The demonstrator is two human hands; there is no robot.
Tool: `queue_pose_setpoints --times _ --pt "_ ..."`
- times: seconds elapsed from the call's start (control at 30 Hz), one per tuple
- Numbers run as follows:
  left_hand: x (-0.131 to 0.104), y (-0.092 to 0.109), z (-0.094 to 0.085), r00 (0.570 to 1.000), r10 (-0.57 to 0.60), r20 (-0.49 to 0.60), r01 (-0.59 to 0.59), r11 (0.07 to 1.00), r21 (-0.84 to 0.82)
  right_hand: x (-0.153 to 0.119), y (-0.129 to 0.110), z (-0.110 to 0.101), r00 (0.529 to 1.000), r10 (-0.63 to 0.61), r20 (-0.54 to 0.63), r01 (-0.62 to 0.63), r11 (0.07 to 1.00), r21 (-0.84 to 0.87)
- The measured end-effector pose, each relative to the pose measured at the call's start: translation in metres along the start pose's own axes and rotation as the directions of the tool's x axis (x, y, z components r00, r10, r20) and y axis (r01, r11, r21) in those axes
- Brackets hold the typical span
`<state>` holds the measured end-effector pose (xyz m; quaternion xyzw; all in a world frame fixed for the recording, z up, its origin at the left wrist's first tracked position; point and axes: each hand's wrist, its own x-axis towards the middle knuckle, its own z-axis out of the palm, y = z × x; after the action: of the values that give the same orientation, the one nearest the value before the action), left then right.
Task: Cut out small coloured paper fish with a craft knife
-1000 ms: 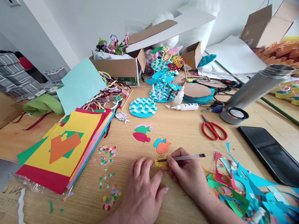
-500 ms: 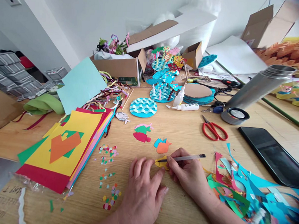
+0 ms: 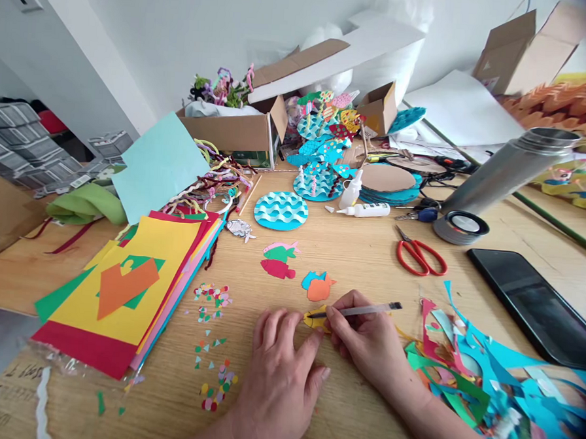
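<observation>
The right grip pinches a slim pen between thumb and fingers, the dark tip over the yellow paper fish just left of its fingertips. That fish lies flat on the bench between the two grips, with a dark line across it. The left grip rests palm down, fingers slightly bent and side by side, thumb held away from them; its index finger and thumb reach the fish's edge, though whether they press on it I cannot tell. Just beyond the right grip, slightly to its left, an orange paper fish overlaps a blue paper piece. Farther beyond the left grip, a red fish overlaps a green fish. Small paper dots are scattered left of the left grip, with a stack of coloured sheets past them. Right of the right grip lie paper scraps and a black phone, with red-handled scissors ahead of it
</observation>
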<state>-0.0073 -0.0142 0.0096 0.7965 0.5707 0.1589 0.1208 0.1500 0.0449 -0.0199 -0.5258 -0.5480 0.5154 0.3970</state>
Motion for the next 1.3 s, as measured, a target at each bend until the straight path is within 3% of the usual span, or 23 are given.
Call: queue_pose_setpoints --times 1.3 --pt "-0.0001 0.0001 -0.0004 1.0 -0.029 0.012 0.029 0.999 -0.019 0.0007 -0.0011 0.0008 0.999 0.033 -0.025 -0.032 0.999 0.036"
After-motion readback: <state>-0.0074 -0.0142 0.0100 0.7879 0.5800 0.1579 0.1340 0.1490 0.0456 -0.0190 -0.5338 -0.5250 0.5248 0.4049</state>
